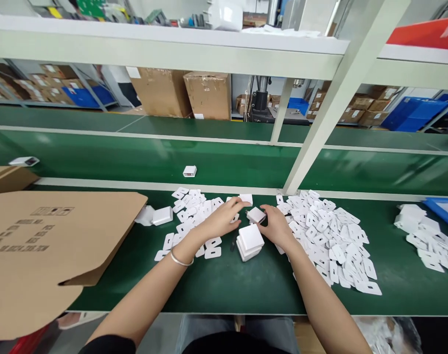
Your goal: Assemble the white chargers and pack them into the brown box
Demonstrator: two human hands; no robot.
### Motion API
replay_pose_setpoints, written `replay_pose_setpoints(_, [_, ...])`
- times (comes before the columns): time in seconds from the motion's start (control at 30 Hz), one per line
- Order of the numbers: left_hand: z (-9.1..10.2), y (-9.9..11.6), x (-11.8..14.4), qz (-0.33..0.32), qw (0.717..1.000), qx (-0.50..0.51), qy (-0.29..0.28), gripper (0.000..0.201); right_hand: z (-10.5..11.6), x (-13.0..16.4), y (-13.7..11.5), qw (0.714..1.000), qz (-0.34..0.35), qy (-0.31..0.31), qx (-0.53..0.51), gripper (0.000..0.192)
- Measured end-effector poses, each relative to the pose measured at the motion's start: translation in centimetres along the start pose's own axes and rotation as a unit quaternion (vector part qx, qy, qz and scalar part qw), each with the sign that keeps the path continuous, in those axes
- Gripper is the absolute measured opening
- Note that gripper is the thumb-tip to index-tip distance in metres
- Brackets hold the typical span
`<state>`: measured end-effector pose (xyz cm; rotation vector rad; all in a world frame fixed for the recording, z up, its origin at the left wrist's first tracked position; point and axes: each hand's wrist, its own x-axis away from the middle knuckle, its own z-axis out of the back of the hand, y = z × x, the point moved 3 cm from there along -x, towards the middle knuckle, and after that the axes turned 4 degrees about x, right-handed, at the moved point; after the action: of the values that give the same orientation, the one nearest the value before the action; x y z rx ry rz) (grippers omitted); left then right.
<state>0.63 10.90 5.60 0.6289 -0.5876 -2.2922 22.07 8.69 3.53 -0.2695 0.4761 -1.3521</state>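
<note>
My right hand (277, 227) has its thumb and fingers around a white charger block (256, 215) at the middle of the bench. Just left of it, my left hand (222, 220) is stretched out with thumb and fingers apart, holding nothing. Its fingertips come close to another white block (246, 199) behind. Nearer to me, between the hands, stands a small stack of white blocks (250, 241). A small dark piece (233, 243) lies left of the stack. Flat white plates with slots lie in a left pile (189, 216) under my left hand and a larger right pile (330, 241).
An open cardboard box (94, 231) takes up the left side, with a white block (162, 216) beside its flap. One white unit (190, 171) sits on the green conveyor (238, 160). A slanted post (319, 118) rises behind the right pile. More white pieces (426, 236) lie far right.
</note>
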Motion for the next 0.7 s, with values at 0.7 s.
replay_pose_setpoints(0.7, [1.2,0.0,0.5,0.029,0.913,0.316,0.257,0.033,0.8,0.0,2.5,0.989,-0.022,-0.003,0.146,0.021])
